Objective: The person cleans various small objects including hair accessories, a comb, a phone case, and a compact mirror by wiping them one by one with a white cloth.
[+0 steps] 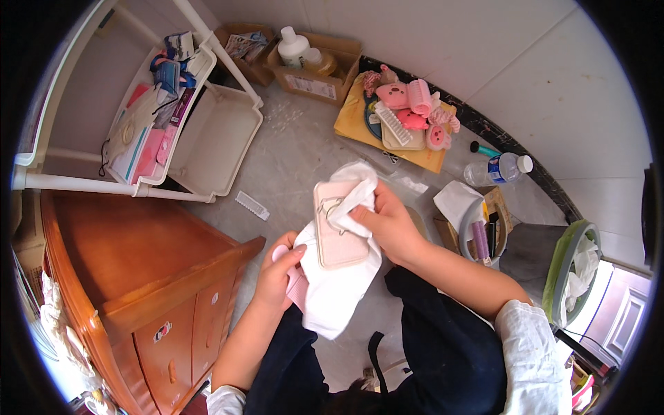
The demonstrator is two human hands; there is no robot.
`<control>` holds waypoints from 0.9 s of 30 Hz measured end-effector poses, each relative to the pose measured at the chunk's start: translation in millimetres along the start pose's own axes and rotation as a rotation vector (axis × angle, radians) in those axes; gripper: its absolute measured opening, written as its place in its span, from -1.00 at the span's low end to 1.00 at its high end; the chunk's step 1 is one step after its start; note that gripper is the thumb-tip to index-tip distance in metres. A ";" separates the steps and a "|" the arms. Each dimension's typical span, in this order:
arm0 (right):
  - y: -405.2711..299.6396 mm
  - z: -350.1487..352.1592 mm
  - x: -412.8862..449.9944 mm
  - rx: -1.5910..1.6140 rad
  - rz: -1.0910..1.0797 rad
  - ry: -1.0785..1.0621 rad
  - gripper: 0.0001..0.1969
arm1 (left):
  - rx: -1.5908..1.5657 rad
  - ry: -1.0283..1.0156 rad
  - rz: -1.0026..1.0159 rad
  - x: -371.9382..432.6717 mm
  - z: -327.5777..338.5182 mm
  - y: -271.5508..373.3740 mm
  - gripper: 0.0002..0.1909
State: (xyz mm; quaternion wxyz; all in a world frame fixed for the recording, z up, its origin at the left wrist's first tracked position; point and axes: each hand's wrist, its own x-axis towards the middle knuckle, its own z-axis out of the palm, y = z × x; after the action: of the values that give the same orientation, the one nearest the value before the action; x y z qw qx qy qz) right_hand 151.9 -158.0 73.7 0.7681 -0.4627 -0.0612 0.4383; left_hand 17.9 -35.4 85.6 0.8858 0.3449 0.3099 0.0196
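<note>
My left hand grips a pink ribbed object, possibly a comb, along with the edge of a white cloth. Spread under a flat pale-pink rectangular case with rounded corners, the cloth also folds up over the case's top. With thumb and fingers, my right hand pinches the folded part against the case face. Thin dark curved lines show on that face, partly covered by the cloth; whether they are printed or raised I cannot tell. Both hands are in front of my lap.
A clear ruler-like strip lies on the grey floor. Pink plush hair accessories sit on a yellow envelope. Around stand a plastic bottle, a handled basket, a bin, a wooden cabinet, a white shelf rack and cardboard boxes.
</note>
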 end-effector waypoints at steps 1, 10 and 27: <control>-0.2 -1.6 -0.5 -0.043 0.015 -0.068 -0.64 | -0.087 0.048 -0.027 0.4 6.4 2.8 -0.89; 10.7 13.4 -4.4 -0.107 -0.111 -0.079 -0.56 | -0.335 -0.114 0.040 -2.8 9.5 -5.0 -0.83; 10.9 -21.4 1.4 -0.597 -0.571 0.116 -0.41 | 0.705 0.061 0.226 -1.5 -2.0 -24.7 -0.84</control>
State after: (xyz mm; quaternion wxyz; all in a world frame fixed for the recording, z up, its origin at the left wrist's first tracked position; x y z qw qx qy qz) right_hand 156.7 -169.1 52.9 0.6930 -0.6536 -0.2680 0.1440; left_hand 11.2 -53.4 70.0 0.6952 0.6601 0.2839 0.0197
